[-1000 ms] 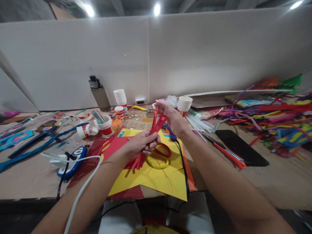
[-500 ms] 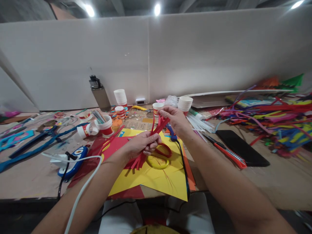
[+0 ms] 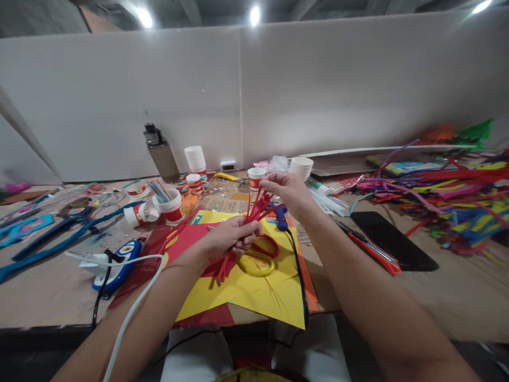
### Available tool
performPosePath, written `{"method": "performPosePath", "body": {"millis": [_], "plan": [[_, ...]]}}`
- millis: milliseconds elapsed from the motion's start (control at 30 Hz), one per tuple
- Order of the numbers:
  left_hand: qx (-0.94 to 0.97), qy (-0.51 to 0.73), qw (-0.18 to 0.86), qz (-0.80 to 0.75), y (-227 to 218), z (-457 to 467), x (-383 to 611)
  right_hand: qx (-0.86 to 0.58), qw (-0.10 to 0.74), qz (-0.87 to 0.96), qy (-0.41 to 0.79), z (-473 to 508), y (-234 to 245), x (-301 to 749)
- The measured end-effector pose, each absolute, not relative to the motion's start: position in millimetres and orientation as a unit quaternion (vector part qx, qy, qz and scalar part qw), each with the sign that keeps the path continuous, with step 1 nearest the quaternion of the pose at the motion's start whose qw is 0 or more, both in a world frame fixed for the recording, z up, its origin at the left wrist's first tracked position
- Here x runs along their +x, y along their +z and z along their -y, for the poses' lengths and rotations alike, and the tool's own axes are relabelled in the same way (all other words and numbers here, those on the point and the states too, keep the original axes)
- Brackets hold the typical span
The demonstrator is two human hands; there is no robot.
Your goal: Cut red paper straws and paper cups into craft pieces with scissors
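A flat yellow paper sheet (image 3: 284, 305) lies beneath a bundle of thin red paper-like strips (image 3: 226, 267); the bare left hand (image 3: 235, 234) wraps its middle; the bare right hand (image 3: 288, 192) pinches strips near the far end; red-and-yellow-handled scissors (image 3: 258, 274) lie below.

Gripping a bunch of red strips (image 3: 226, 267) in the left hand (image 3: 237, 234) and pinching at their far ends with the right hand (image 3: 288, 192), above scissors (image 3: 258, 274) lying on yellow paper (image 3: 258, 300). Facing a grey partition (image 3: 159, 79) at the far side, with a red utility knife (image 3: 376, 253) beside a black phone (image 3: 393, 241) to the right.
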State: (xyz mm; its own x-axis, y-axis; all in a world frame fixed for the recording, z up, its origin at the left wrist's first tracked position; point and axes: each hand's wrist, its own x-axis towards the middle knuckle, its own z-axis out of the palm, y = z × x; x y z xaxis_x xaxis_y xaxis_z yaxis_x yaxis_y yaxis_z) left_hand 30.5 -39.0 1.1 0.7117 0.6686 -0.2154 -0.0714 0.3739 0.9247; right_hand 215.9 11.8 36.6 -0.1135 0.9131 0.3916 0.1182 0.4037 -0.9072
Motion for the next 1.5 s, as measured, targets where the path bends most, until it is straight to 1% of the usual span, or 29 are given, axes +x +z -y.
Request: {"method": "performPosePath", "body": {"millis": [100,367,433,533,567,633,700,733,767,800,867,900,933,967,1033,1067,1133,1233,1333,1400,1500], "plan": [[0.507,0.239,0.776,-0.29,0,38,30,-0.397,0.51,0.654,0.393,-9,38,215],[0.496,0.236,0.788,-0.276,-2,36,30,-0.399,0.486,0.659,0.413,-7,38,213],[0.488,0.251,0.79,-0.274,-3,35,31,-0.391,0.529,0.626,0.418,-12,36,214],[0.467,0.295,0.789,-0.269,-4,32,31,-0.4,0.621,0.516,0.434,-21,33,216],[0.457,0.308,0.791,-0.265,-5,30,31,-0.406,0.632,0.488,0.445,-23,30,215],[0.438,0.329,0.797,-0.255,-6,28,30,-0.414,0.607,0.475,0.484,-22,25,210],[0.418,0.342,0.806,-0.244,-5,25,29,-0.417,0.542,0.511,0.521,-17,22,204],[0.407,0.346,0.811,-0.239,-5,24,28,-0.42,0.517,0.542,0.512,-13,21,200],[0.396,0.35,0.816,-0.233,-4,23,28,-0.428,0.512,0.579,0.469,-8,22,198],[0.385,0.352,0.822,-0.23,-4,21,27,-0.44,0.523,0.616,0.391,-3,23,196],[0.366,0.349,0.83,-0.235,-2,18,25,-0.448,0.535,0.691,0.187,5,27,195],[0.356,0.341,0.834,-0.246,-1,17,24,-0.436,0.511,0.733,0.1,8,28,195],[0.347,0.329,0.838,-0.263,-1,15,23,-0.41,0.467,0.783,0.038,9,28,195],[0.341,0.31,0.841,-0.284,0,14,22,-0.374,0.407,0.833,0.001,10,26,195],[0.34,0.255,0.845,-0.323,1,12,21,-0.3,0.293,0.908,-0.02,10,18,194],[0.344,0.224,0.848,-0.336,1,11,21,-0.277,0.254,0.927,-0.017,9,13,192],[0.35,0.17,0.854,-0.346,3,12,20,-0.263,0.214,0.941,-0.009,6,4,188],[0.347,0.136,0.865,-0.337,6,13,16,-0.278,0.204,0.939,0.005,3,-3,185],[0.34,0.151,0.88,-0.296,13,15,8,-0.312,0.21,0.926,0.047,-1,-3,186],[0.347,0.195,0.88,-0.26,17,14,3,-0.348,0.238,0.899,0.12,-4,-3,188],[0.369,0.285,0.846,-0.259,19,8,-4,-0.401,0.307,0.808,0.305,-9,-4,191]]}}
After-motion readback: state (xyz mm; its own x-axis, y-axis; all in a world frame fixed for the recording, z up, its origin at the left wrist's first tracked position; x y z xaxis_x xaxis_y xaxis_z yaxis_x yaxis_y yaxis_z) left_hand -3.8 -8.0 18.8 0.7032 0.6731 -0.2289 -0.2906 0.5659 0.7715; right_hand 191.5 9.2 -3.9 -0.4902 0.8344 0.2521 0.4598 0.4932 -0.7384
